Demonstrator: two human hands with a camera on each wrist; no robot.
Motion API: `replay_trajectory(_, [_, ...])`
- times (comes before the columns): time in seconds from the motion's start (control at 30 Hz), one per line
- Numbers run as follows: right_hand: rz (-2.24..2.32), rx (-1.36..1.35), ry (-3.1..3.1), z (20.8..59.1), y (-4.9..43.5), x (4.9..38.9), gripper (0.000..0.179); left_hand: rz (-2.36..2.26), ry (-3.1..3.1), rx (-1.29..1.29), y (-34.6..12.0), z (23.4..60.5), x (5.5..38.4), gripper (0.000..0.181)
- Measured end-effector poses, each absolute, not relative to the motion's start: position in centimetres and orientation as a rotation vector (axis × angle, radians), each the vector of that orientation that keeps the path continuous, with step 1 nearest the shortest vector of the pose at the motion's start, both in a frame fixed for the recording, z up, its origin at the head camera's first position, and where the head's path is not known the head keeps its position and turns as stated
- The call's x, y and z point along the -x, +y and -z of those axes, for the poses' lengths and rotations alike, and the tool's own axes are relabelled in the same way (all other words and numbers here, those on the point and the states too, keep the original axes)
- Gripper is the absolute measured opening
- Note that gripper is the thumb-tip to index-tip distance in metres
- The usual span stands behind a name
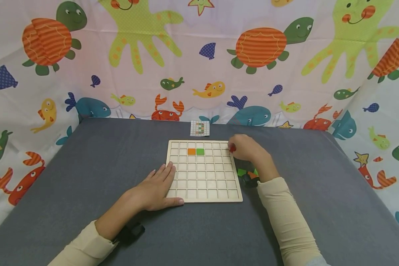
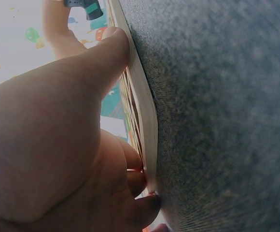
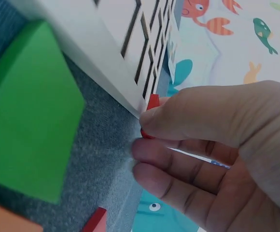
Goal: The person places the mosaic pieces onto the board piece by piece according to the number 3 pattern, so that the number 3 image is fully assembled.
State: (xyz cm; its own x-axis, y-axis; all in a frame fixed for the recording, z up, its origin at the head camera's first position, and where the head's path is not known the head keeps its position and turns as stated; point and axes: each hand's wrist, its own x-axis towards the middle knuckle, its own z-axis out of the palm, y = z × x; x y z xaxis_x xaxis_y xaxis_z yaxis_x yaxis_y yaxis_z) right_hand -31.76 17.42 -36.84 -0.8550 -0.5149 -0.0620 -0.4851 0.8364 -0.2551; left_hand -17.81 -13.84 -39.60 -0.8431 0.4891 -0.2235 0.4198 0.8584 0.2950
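A wooden grid board (image 1: 203, 183) lies on the grey table, with an orange square tile (image 1: 191, 151) and a green square tile (image 1: 200, 152) side by side in its second row from the far edge. My left hand (image 1: 156, 188) rests on the board's left edge, fingers extended over it and thumb along the near corner. Beside the far right corner, my right hand (image 1: 247, 147) pinches a red tile (image 3: 152, 102) between thumb and forefinger. In the right wrist view that tile is right at the board's edge, partly hidden by the thumb.
Loose tiles lie right of the board below my right wrist, among them a green tile (image 3: 34, 116), an orange tile (image 3: 7, 217) and a red tile (image 3: 95, 221). A small card with a coloured grid (image 1: 200, 128) sits behind the board, before a sea-animal curtain (image 1: 193, 70).
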Motion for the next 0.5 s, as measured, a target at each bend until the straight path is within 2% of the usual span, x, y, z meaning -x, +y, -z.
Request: replay_trajectory(0.5, [0.384,0.850,2.839,37.2,15.7,31.5,0.014,-0.310,2.752,-0.692,-13.8,39.9,17.8,0.108])
